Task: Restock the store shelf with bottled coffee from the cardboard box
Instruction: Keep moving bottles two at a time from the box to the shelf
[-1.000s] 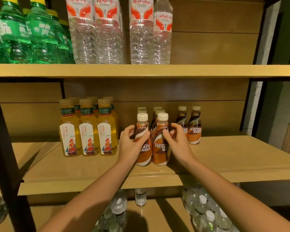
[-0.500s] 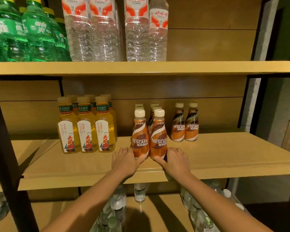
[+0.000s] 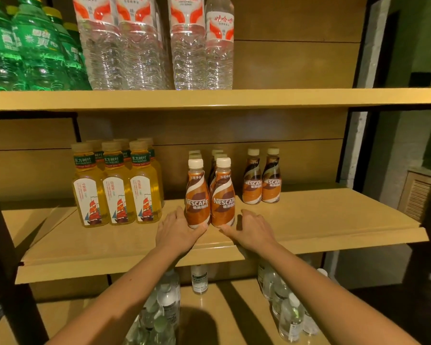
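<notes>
Head view: both hands (left (image 3: 177, 231), right (image 3: 251, 231)) lowered to coffee bottles' (image 3: 210, 195) bases.

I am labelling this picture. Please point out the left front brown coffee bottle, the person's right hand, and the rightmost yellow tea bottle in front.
Left front brown coffee bottle (image 3: 197, 204), head view, label.
Right hand (image 3: 253, 230), head view, back.
Rightmost yellow tea bottle (image 3: 144, 195), head view, white label.

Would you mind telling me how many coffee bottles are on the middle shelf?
At least 8, though some may be hidden: front pair between the hands, caps of about four more behind them, and a separate pair to the right.
</notes>
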Motion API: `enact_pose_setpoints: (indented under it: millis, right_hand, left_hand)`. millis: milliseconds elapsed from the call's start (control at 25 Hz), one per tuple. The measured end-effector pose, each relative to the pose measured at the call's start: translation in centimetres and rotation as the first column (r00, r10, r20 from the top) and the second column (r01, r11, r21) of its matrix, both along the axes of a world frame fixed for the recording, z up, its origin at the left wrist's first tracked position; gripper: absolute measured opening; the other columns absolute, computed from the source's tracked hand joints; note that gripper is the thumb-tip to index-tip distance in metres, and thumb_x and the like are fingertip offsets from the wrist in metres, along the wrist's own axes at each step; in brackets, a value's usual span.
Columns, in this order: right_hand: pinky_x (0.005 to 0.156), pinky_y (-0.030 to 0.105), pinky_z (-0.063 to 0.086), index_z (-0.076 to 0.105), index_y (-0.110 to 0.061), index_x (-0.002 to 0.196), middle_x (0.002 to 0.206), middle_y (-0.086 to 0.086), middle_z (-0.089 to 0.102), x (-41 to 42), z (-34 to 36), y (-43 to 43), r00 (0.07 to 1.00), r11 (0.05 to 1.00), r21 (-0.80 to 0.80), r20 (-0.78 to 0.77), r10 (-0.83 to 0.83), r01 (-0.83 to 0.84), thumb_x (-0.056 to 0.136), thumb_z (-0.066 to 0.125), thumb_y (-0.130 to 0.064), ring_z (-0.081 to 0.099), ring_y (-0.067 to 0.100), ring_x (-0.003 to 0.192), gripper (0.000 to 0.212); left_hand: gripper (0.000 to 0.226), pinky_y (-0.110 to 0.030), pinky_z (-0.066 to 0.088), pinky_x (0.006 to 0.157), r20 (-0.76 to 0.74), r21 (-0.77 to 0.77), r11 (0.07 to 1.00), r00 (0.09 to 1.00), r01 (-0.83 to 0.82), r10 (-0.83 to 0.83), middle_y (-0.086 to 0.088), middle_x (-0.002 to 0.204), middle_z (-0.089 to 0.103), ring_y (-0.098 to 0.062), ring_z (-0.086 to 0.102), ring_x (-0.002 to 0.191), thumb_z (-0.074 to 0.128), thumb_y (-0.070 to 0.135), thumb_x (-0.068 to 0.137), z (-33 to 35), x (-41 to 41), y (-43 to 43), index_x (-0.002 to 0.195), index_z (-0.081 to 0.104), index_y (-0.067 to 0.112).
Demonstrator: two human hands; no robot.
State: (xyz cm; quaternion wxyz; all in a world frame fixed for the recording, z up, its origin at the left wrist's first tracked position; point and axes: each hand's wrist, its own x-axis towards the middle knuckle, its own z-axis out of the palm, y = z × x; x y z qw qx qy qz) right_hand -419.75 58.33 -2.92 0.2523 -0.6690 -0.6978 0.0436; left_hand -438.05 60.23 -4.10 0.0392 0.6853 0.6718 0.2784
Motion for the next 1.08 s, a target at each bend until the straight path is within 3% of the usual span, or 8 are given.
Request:
enact_pose_setpoints:
  millis: [160, 240, 320, 440, 640, 840, 1080]
  right_hand:
    - [0.091, 0.035, 0.047, 0.044, -0.014, 0.127, 0.126, 0.008, 0.055, 4.0, 2.8, -3.9, 0.996, 0.998, 0.059, 0.084, 0.005, -0.010, 0.082, 0.058, -0.054, 0.053, 0.023, 0.112, 0.062]
    - [0.097, 0.036, 0.042, 0.040, -0.014, 0.134, 0.133, 0.009, 0.052, 6.4, 4.5, -6.5, 0.991, 0.995, 0.096, 0.130, -0.017, 0.004, 0.085, 0.056, -0.050, 0.050, 0.024, 0.119, 0.062]
    - [0.103, 0.038, 0.038, 0.035, -0.013, 0.140, 0.142, 0.009, 0.045, 9.1, 5.7, -9.1, 0.976, 0.994, 0.101, 0.210, -0.060, 0.039, 0.087, 0.054, -0.051, 0.044, 0.025, 0.128, 0.068]
    - [0.108, 0.041, 0.036, 0.028, -0.014, 0.145, 0.148, 0.008, 0.038, 13.7, 6.2, -13.2, 0.923, 0.982, 0.083, 0.335, -0.187, 0.169, 0.086, 0.049, -0.059, 0.040, 0.027, 0.133, 0.077]
    - [0.107, 0.043, 0.036, 0.032, -0.014, 0.143, 0.145, 0.009, 0.043, 22.3, 5.7, -21.4, 0.835, 0.920, 0.063, 0.398, -0.379, 0.387, 0.085, 0.047, -0.062, 0.044, 0.028, 0.129, 0.077]
    - [0.107, 0.043, 0.036, 0.031, -0.013, 0.143, 0.146, 0.010, 0.040, 32.7, 5.7, -31.9, 0.721, 0.780, 0.025, 0.366, -0.589, 0.625, 0.086, 0.050, -0.059, 0.041, 0.029, 0.132, 0.076]
    - [0.110, 0.045, 0.029, 0.030, -0.014, 0.144, 0.148, 0.009, 0.038, 46.5, 5.7, -46.2, 0.566, 0.621, -0.002, 0.415, -0.713, 0.784, 0.088, 0.050, -0.055, 0.038, 0.029, 0.134, 0.072]
  left_hand:
    - [0.068, -0.034, 0.042, 0.097, -0.079, 0.421, 0.898, 0.991, 0.128, -0.104, -0.003, 0.128, 0.054, -0.020, 0.052, 0.117, 0.065, 0.050, 0.078, 3.3, 2.1, -5.0, 0.134, 0.040, 0.018]
    - [0.061, -0.034, 0.038, 0.100, -0.123, 0.525, 0.827, 0.979, 0.202, -0.161, -0.004, 0.127, 0.053, -0.020, 0.050, 0.118, 0.064, 0.043, 0.082, 5.6, 4.3, -7.8, 0.132, 0.043, 0.016]
    - [0.060, -0.033, 0.034, 0.104, -0.182, 0.476, 0.811, 0.940, 0.340, -0.287, -0.002, 0.133, 0.049, -0.019, 0.045, 0.124, 0.061, 0.042, 0.085, 7.5, 7.4, -9.8, 0.135, 0.040, 0.017]
    - [0.070, -0.035, 0.032, 0.107, -0.361, 0.237, 0.790, 0.806, 0.565, -0.468, -0.003, 0.143, 0.041, -0.020, 0.039, 0.131, 0.054, 0.053, 0.086, 8.5, 13.4, -11.3, 0.142, 0.031, 0.017]
    - [0.081, -0.042, 0.039, 0.103, -0.434, -0.058, 0.714, 0.627, 0.697, -0.647, -0.009, 0.145, 0.039, -0.027, 0.041, 0.130, 0.049, 0.064, 0.083, 8.3, 25.4, -14.2, 0.144, 0.030, 0.015]
    - [0.082, -0.041, 0.036, 0.106, -0.421, -0.095, 0.518, 0.437, 0.850, -0.795, -0.012, 0.150, 0.033, -0.028, 0.037, 0.134, 0.047, 0.061, 0.086, 8.2, 38.1, -21.6, 0.146, 0.024, 0.010]
    - [0.075, -0.041, 0.036, 0.105, -0.406, -0.115, 0.297, 0.228, 0.948, -0.885, -0.012, 0.145, 0.040, -0.029, 0.041, 0.131, 0.046, 0.060, 0.086, 8.0, 55.3, -32.6, 0.142, 0.033, 0.012]
